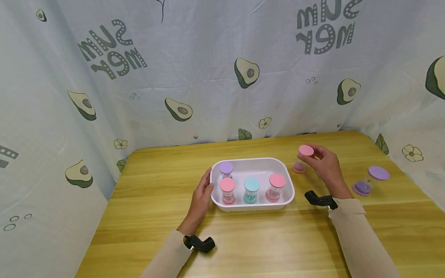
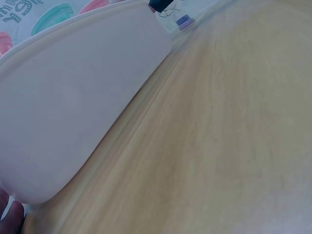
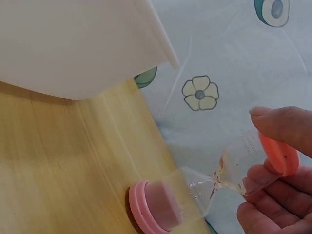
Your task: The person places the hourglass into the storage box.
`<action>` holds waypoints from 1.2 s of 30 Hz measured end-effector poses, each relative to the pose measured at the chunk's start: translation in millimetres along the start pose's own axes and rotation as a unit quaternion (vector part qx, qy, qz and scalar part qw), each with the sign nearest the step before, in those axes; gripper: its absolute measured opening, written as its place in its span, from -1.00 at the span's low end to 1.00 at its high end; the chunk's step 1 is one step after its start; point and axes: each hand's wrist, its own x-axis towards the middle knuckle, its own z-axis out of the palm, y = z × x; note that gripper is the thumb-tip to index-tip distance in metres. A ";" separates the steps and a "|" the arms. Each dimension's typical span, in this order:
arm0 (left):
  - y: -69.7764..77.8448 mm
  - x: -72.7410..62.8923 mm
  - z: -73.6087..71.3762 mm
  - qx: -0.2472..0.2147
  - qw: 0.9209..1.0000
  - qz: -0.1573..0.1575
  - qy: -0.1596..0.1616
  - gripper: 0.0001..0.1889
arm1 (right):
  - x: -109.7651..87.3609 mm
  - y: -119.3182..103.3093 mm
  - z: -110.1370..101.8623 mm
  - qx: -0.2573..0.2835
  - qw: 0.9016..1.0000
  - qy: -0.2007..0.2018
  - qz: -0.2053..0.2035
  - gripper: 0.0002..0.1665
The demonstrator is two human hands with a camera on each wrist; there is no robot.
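Note:
A white plastic tray [image 1: 250, 207] stands on the table with several hourglass sand timers in it: one purple-capped [image 1: 226, 168], one blue-capped [image 1: 251, 190] and two pink-capped, a left one [image 1: 228, 185] and a right one [image 1: 277, 180]. My left hand [image 1: 201, 197] rests against the tray's left end, fingers along its wall. Right of the tray, my right hand [image 1: 325, 164] pinches the upper cap of another pink sand timer [image 3: 192, 190] between thumb and fingers. In the right wrist view that timer's lower cap sits on the table, pink sand in its bottom bulb.
A purple sand timer [image 1: 373, 179] stands on the table to the right of my right hand. Behind and beside the wooden table [image 1: 156, 216] hangs a pale curtain [image 1: 208, 77] printed with avocados. Each wrist carries a black camera strap.

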 end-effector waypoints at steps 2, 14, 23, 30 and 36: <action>-0.1 -0.2 0.0 -0.001 1.000 0.000 0.001 -0.46 | -3.4 -6.8 -0.8 -0.003 1.000 -0.001 -0.005 -0.07; -1.1 1.3 -1.4 0.003 1.000 0.005 0.001 -0.46 | -8.4 -23.7 -5.7 0.004 1.000 -0.014 -0.023 -0.03; -0.8 1.9 -2.0 -0.004 1.000 0.009 -0.001 -0.46 | -15.5 -37.9 -6.1 0.011 0.999 -0.010 -0.037 -0.10; 0.0 1.9 -1.6 -0.003 1.000 0.007 -0.001 -0.46 | -21.9 -48.4 -7.2 0.008 0.999 -0.004 -0.047 -0.13; -1.4 2.2 -1.1 -0.006 1.000 0.006 -0.002 -0.46 | -27.1 -57.5 -7.4 0.012 0.998 -0.002 -0.060 -0.17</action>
